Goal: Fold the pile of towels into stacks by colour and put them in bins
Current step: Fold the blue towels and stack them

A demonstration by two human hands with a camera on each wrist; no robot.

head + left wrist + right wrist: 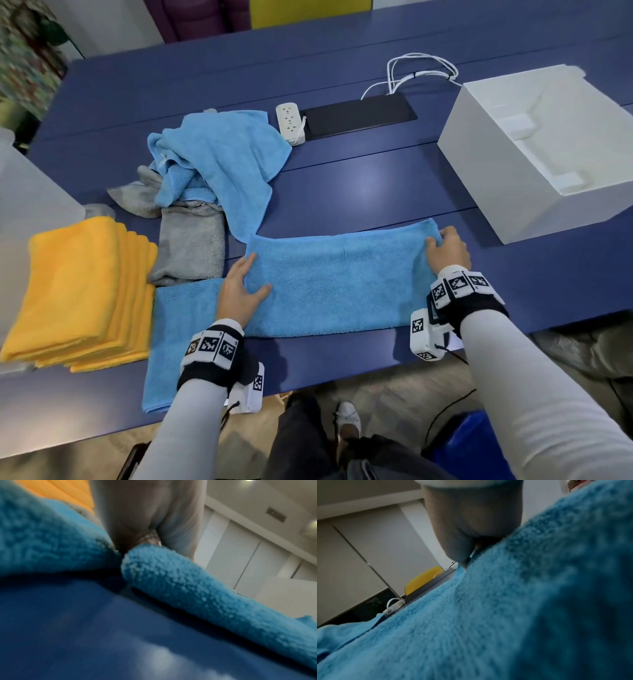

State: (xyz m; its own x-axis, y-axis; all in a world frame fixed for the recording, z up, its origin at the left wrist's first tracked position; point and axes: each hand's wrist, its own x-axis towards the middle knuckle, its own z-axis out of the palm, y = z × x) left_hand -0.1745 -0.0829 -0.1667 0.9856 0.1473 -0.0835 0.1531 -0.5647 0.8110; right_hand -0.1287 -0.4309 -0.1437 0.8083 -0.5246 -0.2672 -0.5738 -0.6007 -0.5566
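A light blue towel (335, 284) (171, 581) (505, 615), folded into a long strip, lies flat near the front edge of the blue table (342, 192). My left hand (251, 275) holds its left end, thumb on top and fingers along the edge. My right hand (440, 240) grips the right end with curled fingers. Beside my left arm lies another folded blue towel (174, 342). A stack of folded yellow towels (78, 291) sits at the left, and a folded grey towel (191, 246) behind it. An unfolded pile of blue and grey towels (212, 161) lies further back.
An open white bin (534, 154) stands at the right of the table. A translucent bin (27, 192) shows at the left edge. A white power strip (290, 123), a black pad (359, 116) and white cables (421, 72) lie at the back.
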